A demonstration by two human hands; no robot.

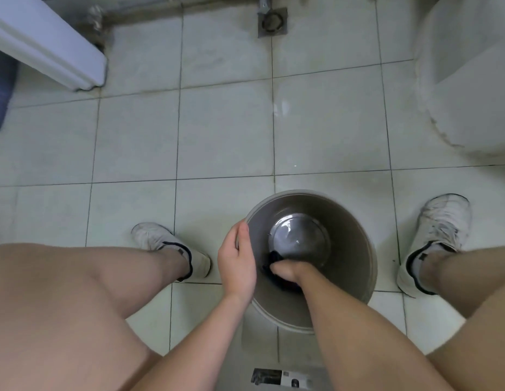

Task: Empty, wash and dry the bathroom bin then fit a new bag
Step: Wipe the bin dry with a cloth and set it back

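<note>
A round grey bathroom bin [355, 244] stands upright on the tiled floor between my feet, with no bag in it. My left hand [237, 261] grips the bin's left rim. My right hand [288, 272] is down inside the bin, closed on a dark cloth [274, 258] pressed against the lower left inner wall. The bin's bottom looks shiny and wet.
A toilet base [471, 88] stands at the right, a floor drain [272, 22] at the top, a white door or panel edge [48, 46] at the top left. My white shoes [440, 235] flank the bin. A printed label [279, 378] lies below the bin.
</note>
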